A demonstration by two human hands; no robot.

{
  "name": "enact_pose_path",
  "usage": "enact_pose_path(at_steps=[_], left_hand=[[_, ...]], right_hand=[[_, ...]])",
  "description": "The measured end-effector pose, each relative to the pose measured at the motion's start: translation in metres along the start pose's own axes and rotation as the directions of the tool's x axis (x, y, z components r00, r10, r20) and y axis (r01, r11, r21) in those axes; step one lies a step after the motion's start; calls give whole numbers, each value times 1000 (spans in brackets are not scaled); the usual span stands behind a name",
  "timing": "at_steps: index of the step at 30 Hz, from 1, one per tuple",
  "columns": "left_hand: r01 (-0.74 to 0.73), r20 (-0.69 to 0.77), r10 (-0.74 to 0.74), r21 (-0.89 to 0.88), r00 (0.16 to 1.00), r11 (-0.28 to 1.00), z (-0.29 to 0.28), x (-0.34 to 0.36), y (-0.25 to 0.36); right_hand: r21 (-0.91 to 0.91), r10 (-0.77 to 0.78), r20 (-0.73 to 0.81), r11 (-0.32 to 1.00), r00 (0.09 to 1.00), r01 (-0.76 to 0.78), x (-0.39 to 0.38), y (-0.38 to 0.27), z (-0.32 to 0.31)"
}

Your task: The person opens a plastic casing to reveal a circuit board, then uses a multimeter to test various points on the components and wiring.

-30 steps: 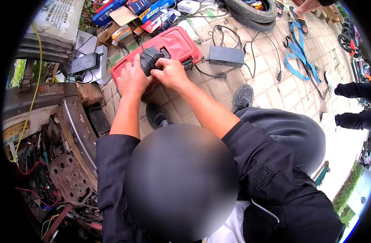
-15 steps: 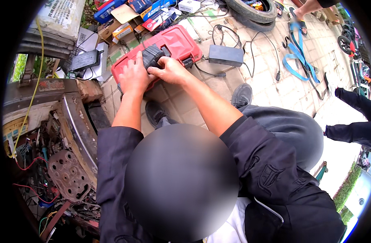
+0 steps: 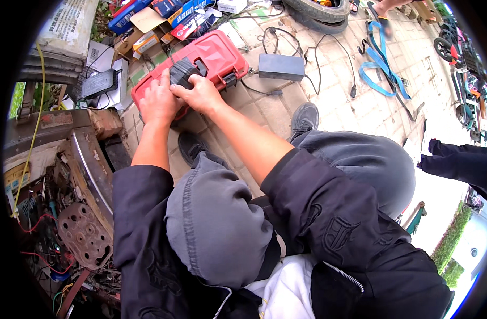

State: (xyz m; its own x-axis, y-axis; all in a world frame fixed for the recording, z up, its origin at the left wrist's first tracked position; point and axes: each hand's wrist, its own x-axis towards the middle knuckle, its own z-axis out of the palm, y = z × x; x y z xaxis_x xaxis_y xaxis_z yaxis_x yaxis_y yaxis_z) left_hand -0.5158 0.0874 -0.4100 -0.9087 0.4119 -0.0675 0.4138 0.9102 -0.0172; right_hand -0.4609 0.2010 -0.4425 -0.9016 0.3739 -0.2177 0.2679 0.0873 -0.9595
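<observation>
Paving (image 3: 352,114) lies under the red case (image 3: 225,50); over it, the person's left hand (image 3: 159,102) and right hand (image 3: 201,95) grasp a black block (image 3: 183,72) at their fingertips, a black box (image 3: 281,67) right of both.

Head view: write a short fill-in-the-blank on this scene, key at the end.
1. The left hand and right hand are both at a black ribbed object, seen against a case coloured ____.
2. The strap lying on the paving is coloured ____.
3. The rusty metal plate at lower left is pierced by several ____.
4. The thin yellow cable hangs on the picture's ____ side.

Missing words: red; blue; holes; left.
</observation>
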Motion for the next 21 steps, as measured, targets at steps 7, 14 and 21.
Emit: enact_pose_path(at_steps=[7, 14, 21], left_hand=[[10, -18, -12, -65, 1000, 998, -1, -2, -2], [-291, -204, 280, -24, 938, 957, 24, 34, -2], [-245, 272, 530, -660, 803, 710, -5, 63, -19]], right_hand=[[-112, -28, -18, 993, 999, 26, -5, -13, -3], [-103, -94, -90, 991, 991, 85, 8, -8, -24], [-109, -22, -103, 994, 994, 11, 2, -16, -25]])
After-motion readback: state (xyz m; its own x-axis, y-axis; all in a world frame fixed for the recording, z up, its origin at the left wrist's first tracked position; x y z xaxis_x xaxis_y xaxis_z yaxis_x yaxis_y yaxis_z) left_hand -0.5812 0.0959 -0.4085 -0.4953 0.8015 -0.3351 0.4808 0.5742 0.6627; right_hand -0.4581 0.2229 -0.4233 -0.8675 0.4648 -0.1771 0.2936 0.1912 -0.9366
